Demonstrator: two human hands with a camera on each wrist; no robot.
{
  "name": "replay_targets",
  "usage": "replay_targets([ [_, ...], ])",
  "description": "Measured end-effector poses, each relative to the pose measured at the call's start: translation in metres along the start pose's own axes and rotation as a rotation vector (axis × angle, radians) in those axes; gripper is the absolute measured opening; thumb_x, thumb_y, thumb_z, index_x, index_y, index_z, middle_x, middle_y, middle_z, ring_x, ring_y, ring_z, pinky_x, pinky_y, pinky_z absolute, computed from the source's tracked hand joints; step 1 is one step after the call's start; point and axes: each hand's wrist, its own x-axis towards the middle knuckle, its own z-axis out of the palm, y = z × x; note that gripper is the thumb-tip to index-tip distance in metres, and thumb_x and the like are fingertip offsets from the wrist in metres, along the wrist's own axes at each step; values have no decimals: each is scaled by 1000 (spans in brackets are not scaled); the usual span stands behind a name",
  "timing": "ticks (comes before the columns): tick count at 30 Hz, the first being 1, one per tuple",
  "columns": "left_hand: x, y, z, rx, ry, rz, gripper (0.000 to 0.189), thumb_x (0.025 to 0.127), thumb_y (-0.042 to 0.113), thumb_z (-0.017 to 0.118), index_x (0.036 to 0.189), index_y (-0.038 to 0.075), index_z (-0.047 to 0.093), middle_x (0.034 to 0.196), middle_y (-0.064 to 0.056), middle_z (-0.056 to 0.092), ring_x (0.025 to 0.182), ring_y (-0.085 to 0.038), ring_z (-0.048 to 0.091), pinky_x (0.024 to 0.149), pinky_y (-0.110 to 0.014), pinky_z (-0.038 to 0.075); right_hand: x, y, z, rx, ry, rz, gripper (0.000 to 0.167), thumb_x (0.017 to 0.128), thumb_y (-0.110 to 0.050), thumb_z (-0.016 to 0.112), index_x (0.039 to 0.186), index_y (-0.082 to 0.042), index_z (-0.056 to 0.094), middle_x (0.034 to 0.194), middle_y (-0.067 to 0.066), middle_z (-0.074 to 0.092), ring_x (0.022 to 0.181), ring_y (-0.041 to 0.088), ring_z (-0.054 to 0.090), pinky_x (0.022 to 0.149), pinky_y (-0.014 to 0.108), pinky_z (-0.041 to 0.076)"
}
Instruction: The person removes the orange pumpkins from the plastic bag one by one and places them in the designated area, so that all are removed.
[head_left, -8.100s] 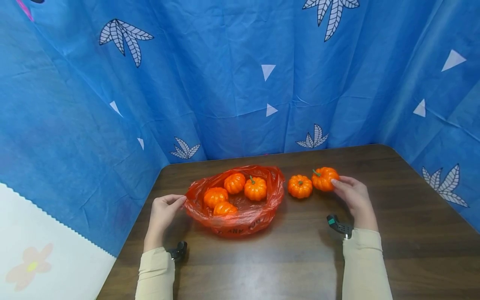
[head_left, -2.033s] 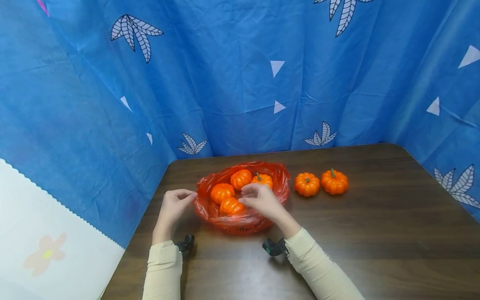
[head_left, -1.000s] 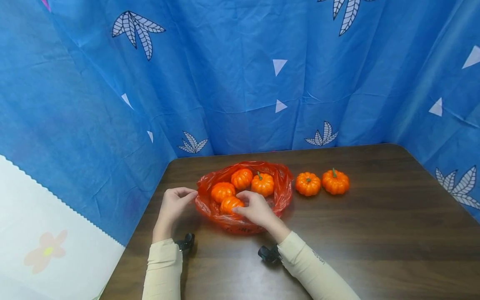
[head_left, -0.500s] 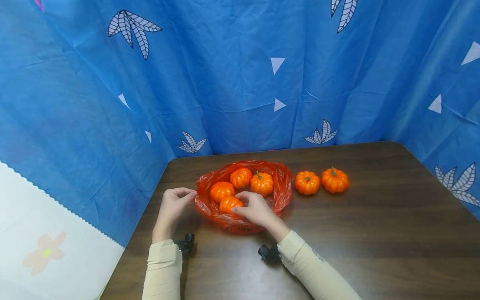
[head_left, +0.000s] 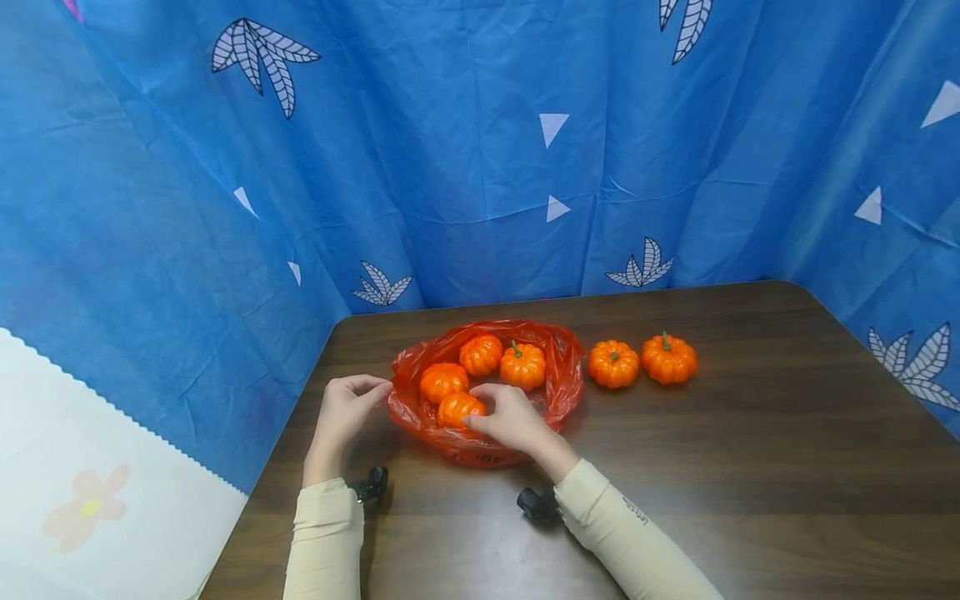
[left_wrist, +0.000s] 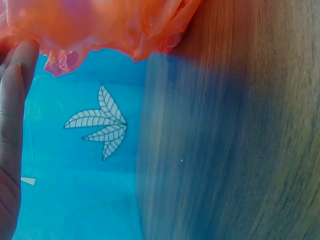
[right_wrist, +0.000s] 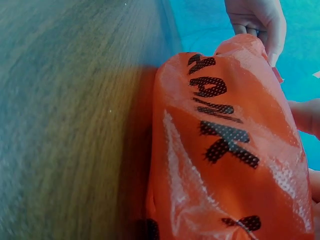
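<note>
A red plastic bag (head_left: 564, 400) printed with black letters lies with its mouth spread wide on the table. My left hand (head_left: 343, 417) pinches its left rim between thumb and fingertips. Inside are several small orange pumpkins: one at the left (head_left: 444, 382), one at the back (head_left: 481, 355), one with a green stem (head_left: 522, 367) and one in front (head_left: 459, 409). Reaching over the near rim, my right hand (head_left: 513, 418) grips the front pumpkin with thumb and fingers. In the right wrist view the bag's printed side (right_wrist: 225, 140) hides the pumpkins.
Two more pumpkins, one close to the bag (head_left: 613, 364) and one farther right (head_left: 669, 359), sit on the dark wooden table (head_left: 750, 450). A blue curtain (head_left: 465, 167) with leaf prints hangs behind it. White cloth (head_left: 150, 492) covers the left side.
Earlier my right hand held the far-right pumpkin; it let go, moved left into the bag and took hold of the front pumpkin. The left hand keeps its pinch. The last second shows little movement.
</note>
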Motion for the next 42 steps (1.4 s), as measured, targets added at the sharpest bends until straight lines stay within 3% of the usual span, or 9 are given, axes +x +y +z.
replay_targets([
  [8,-1,2,-2,12,2,-8,29,93,28,71,105,1,76,97,-13,77,95,-39,68,89,-48,59,1,3,-1,-11,-7,-9,52,86,-28,79,129,-2,65,127,13,69,116,26,65,102,46,53],
  [18,0,1,-2,10,7,2,29,93,26,71,105,0,76,95,-13,77,93,-40,69,81,-37,61,2,5,-2,-20,35,-24,49,83,-27,80,123,-1,68,120,12,72,110,25,67,97,45,56],
  [27,2,-1,-3,5,10,10,29,93,26,71,106,1,76,96,-13,77,94,-40,69,87,-47,60,4,6,-4,15,41,-18,45,83,-28,82,119,-4,71,118,11,73,111,25,68,98,44,56],
  [35,1,-2,-2,3,9,-24,29,94,27,71,106,2,76,97,-12,77,97,-41,68,88,-47,59,3,7,-8,46,71,16,44,83,-29,82,120,-7,71,118,8,73,108,24,69,96,42,57],
  [42,0,-2,-3,15,8,-11,31,94,28,71,106,1,76,97,-13,77,98,-42,68,89,-49,59,5,10,-13,76,97,35,45,85,-31,80,122,-8,70,118,7,73,106,24,70,93,41,59],
])
